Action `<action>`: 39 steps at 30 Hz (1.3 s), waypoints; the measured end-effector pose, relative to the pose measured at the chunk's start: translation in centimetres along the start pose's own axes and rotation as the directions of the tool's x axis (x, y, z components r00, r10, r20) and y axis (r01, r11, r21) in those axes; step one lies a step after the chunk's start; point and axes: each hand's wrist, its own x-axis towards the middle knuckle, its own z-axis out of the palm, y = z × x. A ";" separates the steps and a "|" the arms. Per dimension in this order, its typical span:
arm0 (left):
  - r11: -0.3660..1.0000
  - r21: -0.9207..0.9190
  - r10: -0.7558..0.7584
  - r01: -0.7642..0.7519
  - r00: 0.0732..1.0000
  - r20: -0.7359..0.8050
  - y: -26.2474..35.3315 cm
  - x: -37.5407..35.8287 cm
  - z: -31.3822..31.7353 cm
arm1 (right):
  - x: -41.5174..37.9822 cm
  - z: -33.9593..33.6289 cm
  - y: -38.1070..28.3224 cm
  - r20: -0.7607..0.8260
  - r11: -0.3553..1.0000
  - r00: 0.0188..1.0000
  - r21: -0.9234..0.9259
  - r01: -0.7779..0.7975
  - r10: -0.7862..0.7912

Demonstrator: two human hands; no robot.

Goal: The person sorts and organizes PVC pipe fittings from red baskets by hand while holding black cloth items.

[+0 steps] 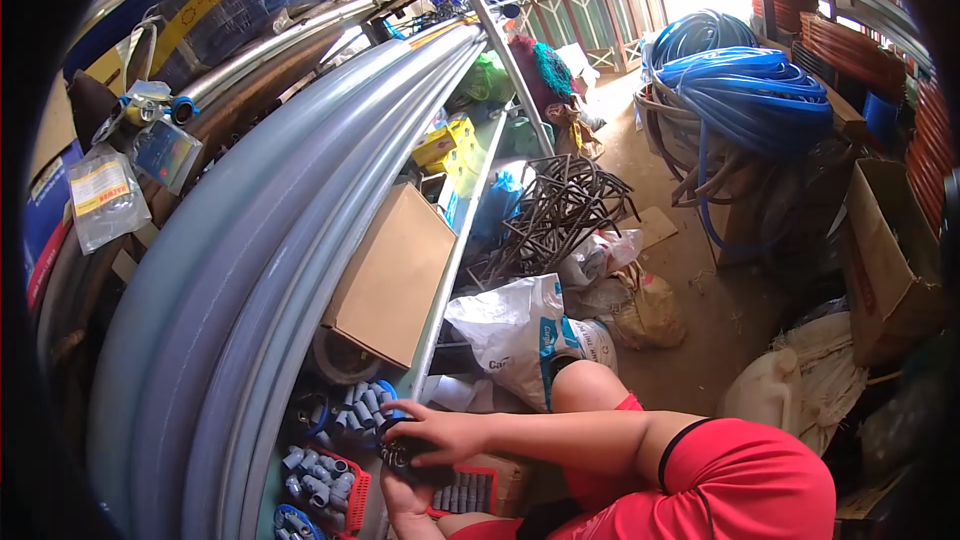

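Note:
Both of my hands are at a small dark, round thing (398,452) with shiny bits on its face, low in the head view. Its kind cannot be made out. My left hand (405,500) grips it from underneath. My right hand (432,433) reaches in from the right, its fingers curled over the upper side. Just left of my hands, short grey pipe fittings (362,406) stand in a blue-rimmed basket. A red basket (357,500) holds more grey fittings. Behind my left wrist, another red basket (494,485) contains grey pieces in rows.
Long grey pipes (240,270) run along the left side. A cardboard box (392,275) rests on the shelf beside them. White sacks (515,330) and a heap of dark bent rods (560,210) lie on the floor ahead. Coiled blue hose (740,90) is piled at the right.

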 end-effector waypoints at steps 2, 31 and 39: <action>0.991 0.124 0.061 -0.055 0.997 -0.046 -0.8 0.9 -0.9 | -0.4 0.5 -0.1 -0.125 0.952 0.992 -0.304 -0.040 0.002; 0.999 -0.038 0.028 -0.027 0.999 0.024 -1.7 -1.0 -2.9 | 0.8 1.0 1.3 -0.081 0.970 0.982 -0.157 -0.184 0.173; 0.938 0.291 0.226 -0.187 0.968 -0.109 -1.1 -0.6 -2.5 | 1.2 0.7 2.0 -0.170 0.881 0.896 -0.179 -0.438 0.411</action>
